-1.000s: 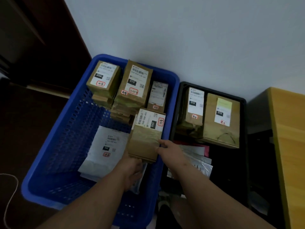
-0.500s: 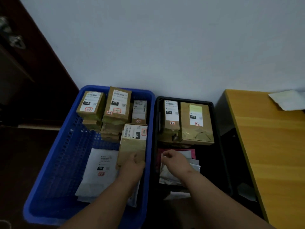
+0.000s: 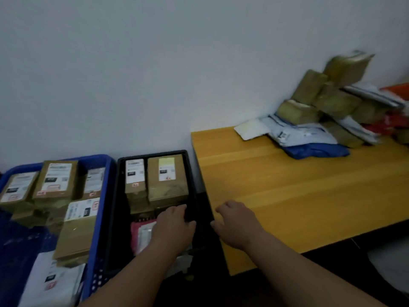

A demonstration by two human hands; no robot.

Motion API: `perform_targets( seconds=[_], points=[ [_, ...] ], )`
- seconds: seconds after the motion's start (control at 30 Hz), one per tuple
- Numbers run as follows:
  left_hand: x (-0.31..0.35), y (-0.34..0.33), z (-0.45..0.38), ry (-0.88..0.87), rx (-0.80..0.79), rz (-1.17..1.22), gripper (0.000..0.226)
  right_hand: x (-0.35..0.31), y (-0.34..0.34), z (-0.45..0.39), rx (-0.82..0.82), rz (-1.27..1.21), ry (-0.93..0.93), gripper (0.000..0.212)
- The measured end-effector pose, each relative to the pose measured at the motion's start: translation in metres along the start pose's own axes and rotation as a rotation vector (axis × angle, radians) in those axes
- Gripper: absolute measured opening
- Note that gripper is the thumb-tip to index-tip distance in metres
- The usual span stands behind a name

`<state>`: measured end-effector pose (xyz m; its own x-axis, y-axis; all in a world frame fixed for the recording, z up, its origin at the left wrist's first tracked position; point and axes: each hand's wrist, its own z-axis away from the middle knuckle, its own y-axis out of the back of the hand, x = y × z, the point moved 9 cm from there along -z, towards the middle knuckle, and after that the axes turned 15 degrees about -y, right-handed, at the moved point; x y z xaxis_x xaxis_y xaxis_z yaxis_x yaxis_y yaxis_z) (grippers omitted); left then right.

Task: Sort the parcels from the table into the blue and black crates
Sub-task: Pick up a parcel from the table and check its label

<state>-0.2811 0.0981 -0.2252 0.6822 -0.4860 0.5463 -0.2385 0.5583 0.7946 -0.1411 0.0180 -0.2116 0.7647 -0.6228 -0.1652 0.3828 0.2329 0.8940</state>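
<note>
Both our hands are empty. The left hand (image 3: 174,229) hangs over the black crate (image 3: 155,154), fingers (image 3: 177,210) loosely bent and gripping nothing. The right hand (image 3: 238,222) hovers at the near edge of the table (image 3: 287,196), fingers relaxed and slightly apart.

The unsorted parcels (image 3: 327,107) lie heaped at the far right of the table against the wall, well apart from both hands. The blue crate (image 3: 106,160) and the black crate already hold several labelled boxes.

Handling, as we judge it:
- Taped brown cartons (image 3: 309,87): stiff, probably moderately heavy. We should grip across two opposite side faces; the tape may be slick.
- White and blue soft mailers (image 3: 305,134): light, floppy, smooth. We should pinch near an edge and support from below.
- The heap looks loosely stacked; we should take top items first to avoid a slide.
</note>
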Motion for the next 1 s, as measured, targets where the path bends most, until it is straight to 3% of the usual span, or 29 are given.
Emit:
perform_targets(
  seconds=[0.2,0.43,0.7,1.0],
  points=[
    [0.117,-0.049,-0.031,-0.141,-0.09,-0.17,0.064,0.148,0.031,0.009,0.024,-0.026,-0.186,0.056],
    [0.193,-0.086,-0.095,-0.235,-0.174,-0.232,0.063,0.248,0.047,-0.009,0.041,-0.087,-0.338,0.057],
    [0.245,-0.093,-0.198,-0.275,-0.128,-0.204,0.063,0.312,0.098,-0.079,0.08,-0.13,-0.368,0.056],
    [0.32,-0.044,-0.297,-0.374,0.027,-0.273,0.064,0.358,0.2,-0.165,0.27,-0.195,-0.35,0.045]
  ],
)
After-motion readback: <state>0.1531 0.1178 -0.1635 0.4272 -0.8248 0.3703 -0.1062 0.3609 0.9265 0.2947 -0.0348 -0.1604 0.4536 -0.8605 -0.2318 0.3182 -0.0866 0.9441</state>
